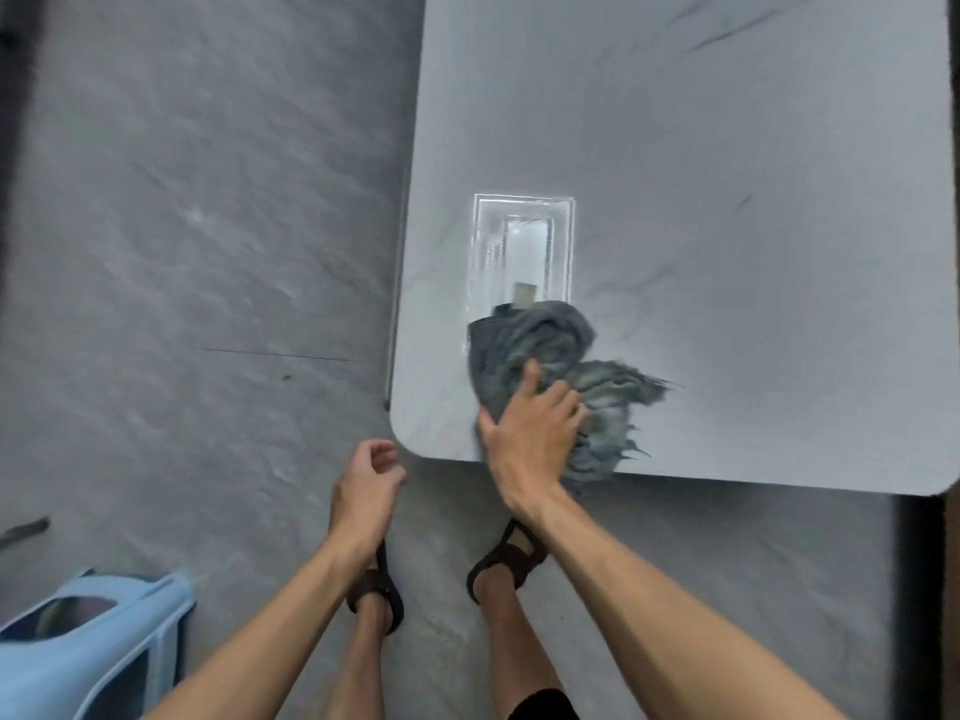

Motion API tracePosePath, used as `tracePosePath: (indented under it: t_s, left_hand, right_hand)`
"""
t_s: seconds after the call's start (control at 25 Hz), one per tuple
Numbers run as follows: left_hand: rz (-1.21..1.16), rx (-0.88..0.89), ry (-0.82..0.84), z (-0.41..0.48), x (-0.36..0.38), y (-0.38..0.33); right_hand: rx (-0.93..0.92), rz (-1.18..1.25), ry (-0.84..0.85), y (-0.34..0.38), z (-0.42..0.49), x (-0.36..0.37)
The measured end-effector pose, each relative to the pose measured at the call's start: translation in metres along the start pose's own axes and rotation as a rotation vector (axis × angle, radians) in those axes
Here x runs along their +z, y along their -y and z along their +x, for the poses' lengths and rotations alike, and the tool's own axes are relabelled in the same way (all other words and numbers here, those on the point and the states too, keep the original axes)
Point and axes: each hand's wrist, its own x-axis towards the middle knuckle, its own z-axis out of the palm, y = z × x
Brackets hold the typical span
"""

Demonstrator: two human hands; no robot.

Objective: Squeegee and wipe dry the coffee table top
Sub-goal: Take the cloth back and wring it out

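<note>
The pale grey marble-look coffee table top (727, 200) fills the upper right of the head view. A crumpled grey cloth (540, 350) lies near the table's front left corner. My right hand (530, 433) presses down on the cloth with fingers spread over it, close to the front edge. My left hand (363, 485) hangs off the table just left of the corner, fingers loosely curled and holding nothing. No squeegee is in view.
A clear glass rectangular tray (561, 241) stands on the table right behind the cloth, which overlaps its near end. A light blue plastic stool (88, 646) sits on the grey floor at bottom left. My sandalled feet (509, 558) stand below the table's front edge.
</note>
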Motion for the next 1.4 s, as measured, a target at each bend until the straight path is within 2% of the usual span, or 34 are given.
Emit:
tracePosePath:
  t_s: [0.08,0.2,0.32,0.4,0.48,0.6,0.68,0.72,0.76,0.8,0.88,0.96,1.04,1.12,1.2,1.32,1.4]
  left_hand:
    - [-0.148,-0.079,0.165,-0.005,-0.019,0.019]
    - [-0.319,-0.032,0.271,-0.012,-0.050,0.041]
    - [-0.384,0.086,0.168,-0.015,-0.089,0.072]
    - [-0.230,0.177,0.037,-0.014,-0.121,0.097]
    - [-0.056,0.233,-0.040,-0.016,-0.159,0.127]
    - [0.191,0.338,-0.116,-0.024,-0.237,0.185]
    - [0.293,0.436,-0.197,-0.034,-0.294,0.228]
    - [0.304,0.469,-0.212,-0.040,-0.325,0.248]
    - [0.315,0.491,-0.201,-0.047,-0.353,0.265]
    - [0.332,0.507,-0.169,-0.053,-0.380,0.279]
    - [0.358,0.524,-0.122,-0.067,-0.440,0.320]
    - [0.378,0.529,-0.138,-0.080,-0.488,0.359]
    - [0.346,0.511,-0.188,-0.089,-0.524,0.398]
    - [0.288,0.413,-0.223,-0.092,-0.550,0.432]
    - [0.176,0.263,-0.250,-0.095,-0.578,0.471]
    - [0.061,0.085,-0.270,-0.109,-0.609,0.516]
    - [0.039,0.037,-0.393,-0.117,-0.620,0.538]
  right_hand:
    - [-0.142,-0.020,0.097,0.045,-0.019,0.008]
    - [-0.154,0.144,0.306,0.089,-0.042,0.015]
    - [-0.050,0.554,0.572,0.119,-0.072,0.018]
    - [0.069,0.880,0.711,0.140,-0.098,0.022]
    - [0.157,1.039,0.809,0.164,-0.130,0.033]
    - [0.211,0.998,0.998,0.212,-0.196,0.062]
    - [0.129,0.795,1.161,0.249,-0.245,0.076]
    - [0.030,0.630,1.193,0.271,-0.269,0.078]
    - [-0.095,0.452,1.152,0.292,-0.287,0.079]
    - [-0.265,0.298,1.027,0.313,-0.300,0.081]
    - [-0.813,-0.007,0.688,0.370,-0.328,0.091]
    - [-1.372,-0.231,0.584,0.431,-0.360,0.104]
    - [-1.681,-0.418,0.547,0.489,-0.395,0.119]
    - [-1.787,-0.561,0.525,0.532,-0.424,0.123]
    - [-1.776,-0.625,0.549,0.569,-0.453,0.123]
    - [-1.769,-0.565,0.475,0.605,-0.491,0.121]
    - [-1.830,-0.542,0.410,0.611,-0.515,0.124]
